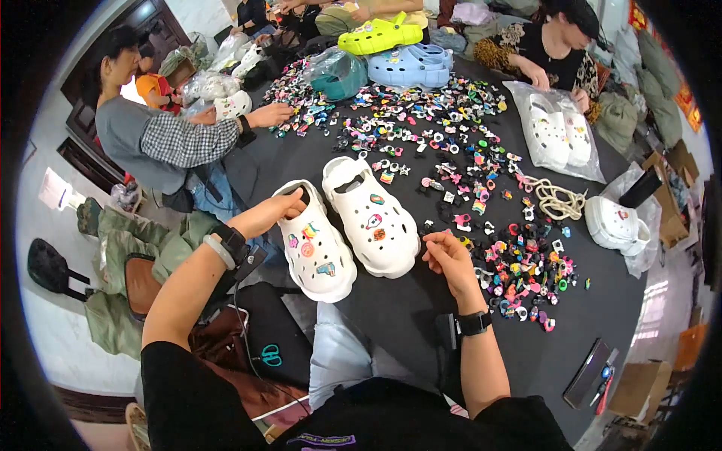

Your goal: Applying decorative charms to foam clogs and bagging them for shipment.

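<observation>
Two white foam clogs lie side by side in front of me, toes toward me. Colourful charms are fixed on the left clog (312,263) and on the right clog (391,240). My left hand (272,212) grips the left clog at its heel opening, the fingers reaching inside. Just beside the right clog's edge is my right hand (449,261), its fingers curled with thumb and forefinger close together. Whatever it may pinch is too small to make out. A heap of small shoe charms (526,274) lies to the right of that hand.
More charms (421,113) spread across the black table (406,323). Green, blue and yellow clogs (410,66) stand at the back. At right are a coiled cord (558,199), bagged white clogs (553,135), another white clog (613,224) and a phone (587,372). Co-workers sit around the table.
</observation>
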Demonstrator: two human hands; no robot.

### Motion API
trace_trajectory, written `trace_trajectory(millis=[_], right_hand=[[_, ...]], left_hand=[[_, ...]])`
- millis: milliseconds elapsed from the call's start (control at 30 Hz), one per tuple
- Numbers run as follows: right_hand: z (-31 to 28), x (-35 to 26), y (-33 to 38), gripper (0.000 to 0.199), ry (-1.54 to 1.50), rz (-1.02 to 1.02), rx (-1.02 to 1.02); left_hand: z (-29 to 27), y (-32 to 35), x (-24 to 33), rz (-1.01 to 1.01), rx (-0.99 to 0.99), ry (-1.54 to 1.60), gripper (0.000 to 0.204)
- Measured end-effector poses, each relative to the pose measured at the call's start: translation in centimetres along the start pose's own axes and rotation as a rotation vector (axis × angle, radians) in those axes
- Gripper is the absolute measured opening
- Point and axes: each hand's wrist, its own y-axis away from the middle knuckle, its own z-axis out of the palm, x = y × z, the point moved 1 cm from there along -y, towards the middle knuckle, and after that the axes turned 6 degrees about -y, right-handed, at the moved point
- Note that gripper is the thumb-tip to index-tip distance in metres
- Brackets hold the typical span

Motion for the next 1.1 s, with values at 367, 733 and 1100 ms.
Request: trace_trajectory(millis=[367,733,1100], right_hand=[[0.2,0.5,0.2,0.039,0.097,-0.057,0.114],[6.8,-2.0,1.2,0.07,0.944,-0.179,-0.001],[4.0,-5.3,-15.9,0.033,1.543,-0.536,-0.142]], left_hand=[[2.1,0.9,-0.9,0.208,0.129,-0.06,0.028],[-1.8,-0.5,-0.4,0.398,0.219,-0.403,0.028],[0.2,0.8,-2.4,0.496,0.656,-0.558,0.035]])
